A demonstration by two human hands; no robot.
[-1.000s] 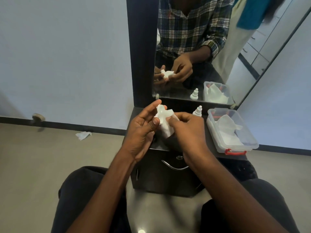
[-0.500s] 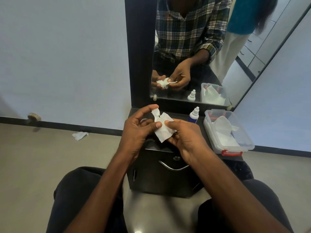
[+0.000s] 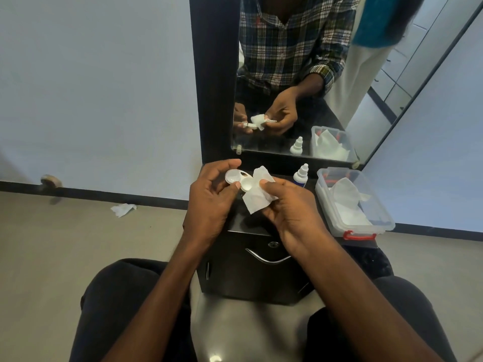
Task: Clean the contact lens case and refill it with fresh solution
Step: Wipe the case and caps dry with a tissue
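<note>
Since half a second ago the tissue has slid off the case, both round wells now exposed; before, the tissue covered most of it. Hands sit about where they were, above the cabinet top.

Left to right: crumpled tissue scrap on the floor by the baseboard, well apart from everything else. Left hand grips the contact lens case, forefinger curled over the far edge of the left well, thumb tip pressed on the near edge between the two wells. Case is white, held roughly level, open sides up, a small dark spot near the bridge between wells. Right hand pinches the white tissue between thumb and fingers; the tissue touches the right well's edge and hangs below it. Both hands closed on their items, neither slack.

Behind the right hand, solution bottle stands upright on the black cabinet, white nozzle cap on, blue label low on the body. Just right of it, clear plastic box with red latch, tissues inside, lid off or open — can't tell which. Mirror behind reflects the hands, bottle and box.
</note>
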